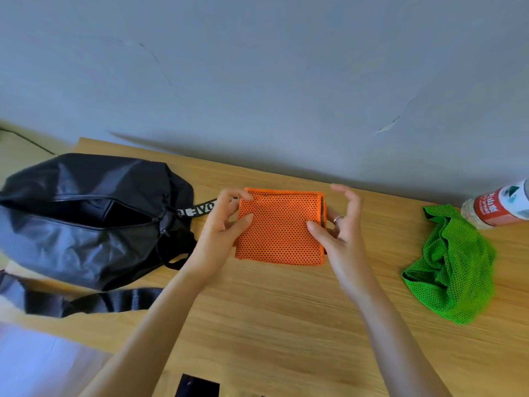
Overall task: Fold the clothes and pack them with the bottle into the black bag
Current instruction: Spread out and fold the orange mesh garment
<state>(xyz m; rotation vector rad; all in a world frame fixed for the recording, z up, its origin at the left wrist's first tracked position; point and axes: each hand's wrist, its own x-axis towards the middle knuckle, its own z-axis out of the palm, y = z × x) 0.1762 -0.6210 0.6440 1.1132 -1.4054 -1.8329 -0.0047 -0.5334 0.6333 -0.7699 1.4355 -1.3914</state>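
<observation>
I see an orange mesh garment [280, 227] folded into a compact rectangle on the wood-grain table [286, 325]. My left hand [221, 224] pinches its left edge; my right hand [340, 224] pinches the right edge, upper fingers spread. The soft black bag [86, 222] lies unzipped at left. Crumpled green mesh [455, 265] and a plastic bottle [498, 207] lie at right, with bare tabletop nearest me.

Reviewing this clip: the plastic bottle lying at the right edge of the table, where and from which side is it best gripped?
Probably around the bottle at its red-labelled middle, coming from above with fingers across its width. It lies on its side on the table, its far end cut off by the frame, and the green mesh garment crowds its near left side.
</observation>
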